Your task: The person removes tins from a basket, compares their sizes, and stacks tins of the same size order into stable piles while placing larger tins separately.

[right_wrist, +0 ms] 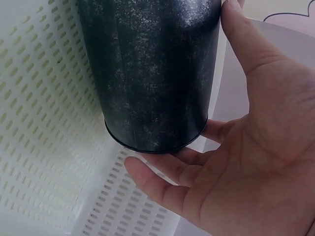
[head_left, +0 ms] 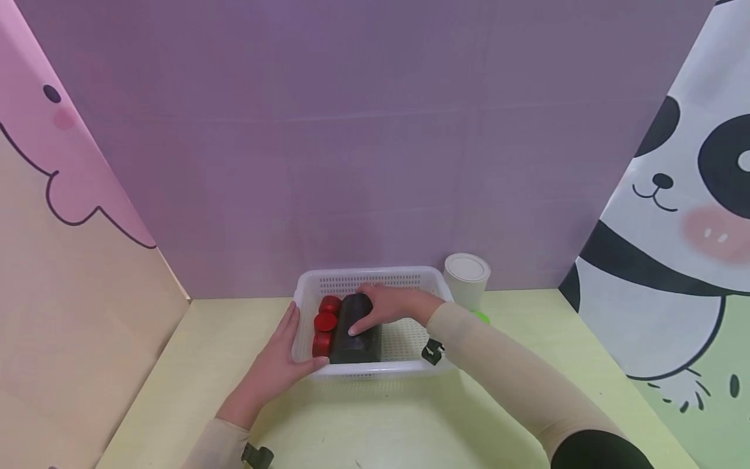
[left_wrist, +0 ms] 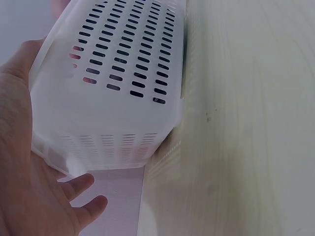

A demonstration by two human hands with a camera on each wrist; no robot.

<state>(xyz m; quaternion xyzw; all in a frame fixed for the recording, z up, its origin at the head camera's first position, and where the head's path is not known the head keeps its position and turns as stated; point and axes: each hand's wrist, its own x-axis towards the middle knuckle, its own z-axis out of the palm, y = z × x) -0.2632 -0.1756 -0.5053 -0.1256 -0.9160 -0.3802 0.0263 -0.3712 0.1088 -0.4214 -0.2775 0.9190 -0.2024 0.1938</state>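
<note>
We hold white basket w/ L hand, dark canister w/ R hand; latter might roll if grip slips.

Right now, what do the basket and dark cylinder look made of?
Basket: likely white plastic, smooth with a soft sheen; its rows of slots look moulded.
Cylinder: probably metal, dark, mottled, glossy; bright highlights and a thin end rim suggest that, though coated card is possible.
</note>
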